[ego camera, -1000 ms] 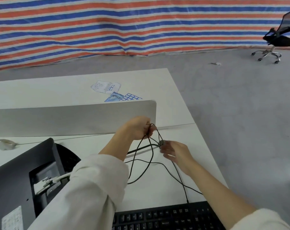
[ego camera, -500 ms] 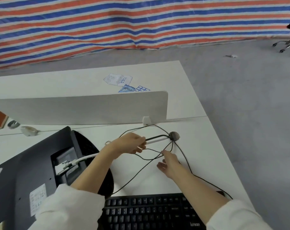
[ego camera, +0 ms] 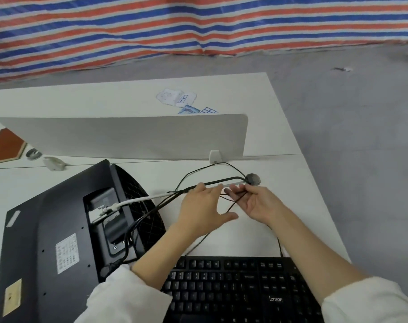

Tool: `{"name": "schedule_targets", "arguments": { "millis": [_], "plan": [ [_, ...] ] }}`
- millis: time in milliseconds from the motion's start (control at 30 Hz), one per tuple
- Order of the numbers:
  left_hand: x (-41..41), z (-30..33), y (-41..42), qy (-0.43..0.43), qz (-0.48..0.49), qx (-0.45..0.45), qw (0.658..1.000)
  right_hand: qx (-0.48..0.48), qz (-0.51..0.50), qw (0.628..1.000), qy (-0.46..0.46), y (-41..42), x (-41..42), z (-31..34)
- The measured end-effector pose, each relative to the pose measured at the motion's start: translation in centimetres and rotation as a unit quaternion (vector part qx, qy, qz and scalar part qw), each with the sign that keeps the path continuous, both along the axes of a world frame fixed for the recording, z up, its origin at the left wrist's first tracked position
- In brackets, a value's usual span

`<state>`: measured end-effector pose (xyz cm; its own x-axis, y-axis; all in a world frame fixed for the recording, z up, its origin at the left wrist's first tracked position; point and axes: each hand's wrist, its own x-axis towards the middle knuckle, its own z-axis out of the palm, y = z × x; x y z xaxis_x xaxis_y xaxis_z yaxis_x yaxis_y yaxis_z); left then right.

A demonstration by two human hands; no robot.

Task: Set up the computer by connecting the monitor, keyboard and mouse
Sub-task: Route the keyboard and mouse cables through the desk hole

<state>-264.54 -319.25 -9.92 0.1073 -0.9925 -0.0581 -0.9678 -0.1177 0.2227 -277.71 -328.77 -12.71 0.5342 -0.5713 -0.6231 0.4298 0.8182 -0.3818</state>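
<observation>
A black monitor lies face down on the white desk, its back and stand mount up. A white cable is plugged into its back and runs right with thick black cables to a grey grommet. My left hand rests palm down on these cables, fingers spread. Just right of it, my right hand has its fingers curled around thin black cable. That cable loops down to the black keyboard at the desk's near edge. No mouse is in view.
A low white divider panel stands across the desk behind the monitor. Papers lie beyond it. A red-brown board and small grey parts sit far left. The desk ends on the right over grey floor.
Both hands came down from holding the cable bundle in the air to the desk by the grommet. My left hand let go and spread. The view tilted down.
</observation>
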Motion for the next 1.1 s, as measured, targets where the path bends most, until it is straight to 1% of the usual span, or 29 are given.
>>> {"name": "schedule_targets", "arguments": {
  "millis": [67, 133, 167, 233, 267, 300, 367, 433, 533, 600, 667, 733, 767, 800, 833, 867, 900, 933, 967, 1000, 1033, 1067, 1100],
  "plan": [
    [-0.8, 0.1, -0.4, -0.057, -0.011, 0.010, 0.998, -0.010, -0.015, 1.000, -0.025, -0.6, -0.9, 1.3],
    [-1.0, 0.0, -0.7, -0.086, -0.012, 0.020, 0.996, -0.011, -0.036, 0.998, -0.050, -1.0, -1.1, 2.4],
    [-0.8, -0.1, -0.8, -0.067, -0.002, 0.024, 0.997, -0.009, -0.046, 0.997, -0.060, -1.1, -1.1, 2.8],
    [-0.2, 0.6, -0.6, 0.047, 0.027, 0.059, 0.997, -0.004, -0.063, 0.995, -0.076, -1.2, -1.1, 3.4],
    [0.4, 1.2, -0.5, 0.103, 0.035, 0.089, 0.990, 0.000, -0.071, 0.994, -0.083, -1.2, -1.0, 3.4],
    [1.0, 2.1, -0.5, 0.130, 0.034, 0.114, 0.984, 0.005, -0.078, 0.993, -0.088, -1.2, -1.0, 3.4],
    [2.9, 4.0, -0.4, 0.119, 0.026, 0.124, 0.985, 0.015, -0.085, 0.992, -0.092, -1.1, -1.3, 3.3],
    [5.4, 5.6, -0.2, 0.095, 0.037, 0.105, 0.989, 0.011, -0.069, 0.995, -0.070, -1.3, -1.7, 3.1],
    [8.6, 7.9, 0.0, 0.116, 0.076, 0.067, 0.988, -0.004, -0.029, 1.000, -0.008, -1.6, -2.1, 3.1],
    [9.9, 9.3, -0.1, 0.117, 0.094, 0.036, 0.988, -0.003, -0.026, 1.000, 0.016, -2.0, -1.9, 3.3],
    [10.2, 10.6, -0.7, 0.148, 0.099, -0.018, 0.984, 0.000, -0.039, 0.999, 0.022, -2.6, -1.7, 3.7],
    [9.3, 11.7, -1.6, 0.187, 0.081, -0.079, 0.976, -0.006, -0.034, 0.999, 0.014, -3.2, -1.9, 4.5],
    [8.6, 12.1, -2.1, 0.195, 0.069, -0.107, 0.972, -0.025, -0.013, 0.999, 0.027, -3.5, -2.2, 4.8],
    [7.7, 12.3, -2.6, 0.198, 0.055, -0.128, 0.970, -0.048, 0.015, 0.997, 0.056, -3.7, -2.5, 5.2],
    [6.6, 12.7, -3.3, 0.198, 0.031, -0.143, 0.969, -0.079, 0.040, 0.991, 0.104, -3.9, -2.7, 5.6],
    [5.4, 12.9, -3.9, 0.196, 0.007, -0.148, 0.969, -0.121, 0.056, 0.976, 0.169, -4.2, -2.8, 6.0],
    [4.4, 13.0, -4.7, 0.193, -0.014, -0.143, 0.971, -0.179, 0.062, 0.952, 0.240, -4.4, -2.9, 6.3],
    [3.3, 13.1, -5.7, 0.194, -0.031, -0.131, 0.972, -0.253, 0.061, 0.916, 0.305, -4.7, -3.1, 6.8],
    [2.3, 13.3, -6.4, 0.195, -0.044, -0.114, 0.973, -0.343, 0.066, 0.866, 0.357, -5.0, -3.2, 7.3],
    [1.4, 13.5, -7.1, 0.197, -0.058, -0.101, 0.973, -0.439, 0.084, 0.810, 0.379, -5.0, -3.2, 8.0],
    [0.6, 13.6, -7.9, 0.201, -0.075, -0.095, 0.972, -0.524, 0.112, 0.753, 0.383, -5.1, -3.3, 8.7],
    [-0.1, 13.8, -8.5, 0.203, -0.088, -0.097, 0.970, -0.586, 0.139, 0.703, 0.378, -5.0, -3.2, 9.3],
    [-0.6, 14.1, -9.1, 0.204, -0.099, -0.106, 0.968, -0.625, 0.159, 0.667, 0.374, -5.0, -3.2, 9.7]
  ]
}}
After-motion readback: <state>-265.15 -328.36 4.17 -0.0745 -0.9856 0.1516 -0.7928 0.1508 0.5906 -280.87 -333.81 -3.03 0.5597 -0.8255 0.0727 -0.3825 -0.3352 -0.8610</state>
